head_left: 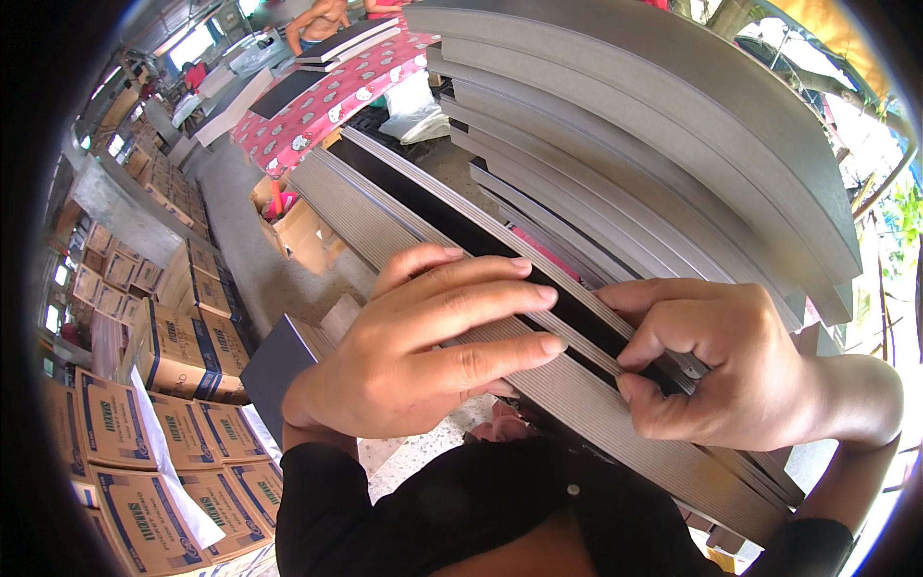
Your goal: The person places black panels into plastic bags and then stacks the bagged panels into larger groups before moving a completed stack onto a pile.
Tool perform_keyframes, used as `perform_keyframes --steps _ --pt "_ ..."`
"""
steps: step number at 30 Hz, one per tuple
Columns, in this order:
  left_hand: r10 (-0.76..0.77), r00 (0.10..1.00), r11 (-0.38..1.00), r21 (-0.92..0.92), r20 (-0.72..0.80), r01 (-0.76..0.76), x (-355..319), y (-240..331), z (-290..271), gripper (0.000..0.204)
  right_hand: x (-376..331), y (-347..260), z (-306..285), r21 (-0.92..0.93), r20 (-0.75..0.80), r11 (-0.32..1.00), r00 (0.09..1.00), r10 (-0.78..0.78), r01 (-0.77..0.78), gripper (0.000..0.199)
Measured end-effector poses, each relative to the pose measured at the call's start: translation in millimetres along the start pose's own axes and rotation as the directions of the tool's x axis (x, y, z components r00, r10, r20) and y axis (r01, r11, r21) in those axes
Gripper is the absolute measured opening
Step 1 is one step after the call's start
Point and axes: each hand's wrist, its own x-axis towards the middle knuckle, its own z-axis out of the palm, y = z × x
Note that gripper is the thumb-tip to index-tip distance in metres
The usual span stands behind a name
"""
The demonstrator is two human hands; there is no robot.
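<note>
A long grey bundle with finely ribbed sides runs slantwise in front of me, from the upper left to the lower right. Along its top a dark slot lies between pale ridged strips. My left hand rests across the bundle, palm down, its fingers stretched out toward the slot. Farther right, my right hand has thumb and bent fingers pinched on the edge of a ridged strip. The undersides of the right fingers are partly hidden.
Large grey panels stand stacked close beyond the bundle. A pink patterned table holds dark boards. Printed cartons pile up at left, and an open cardboard box sits on the floor. Another person is at the back.
</note>
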Motion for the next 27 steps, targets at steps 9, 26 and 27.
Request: perform_keyframes --steps 9,26,27 --pt "0.004 1.000 0.997 0.076 -0.017 -0.003 -3.0 1.6 2.5 0.030 2.4 1.1 0.1 0.127 -0.004 0.991 0.999 -0.036 0.037 0.014" --pt "0.023 1.000 0.997 0.071 -0.017 -0.022 -5.6 -0.6 1.0 0.026 -1.1 -2.2 2.0 0.110 0.006 0.993 0.999 0.039 -0.039 0.015" --pt "0.021 1.000 0.997 0.069 -0.014 -0.020 -5.5 0.2 0.2 0.026 -0.9 -1.7 2.5 0.106 -0.005 0.994 1.000 0.019 -0.018 0.015"
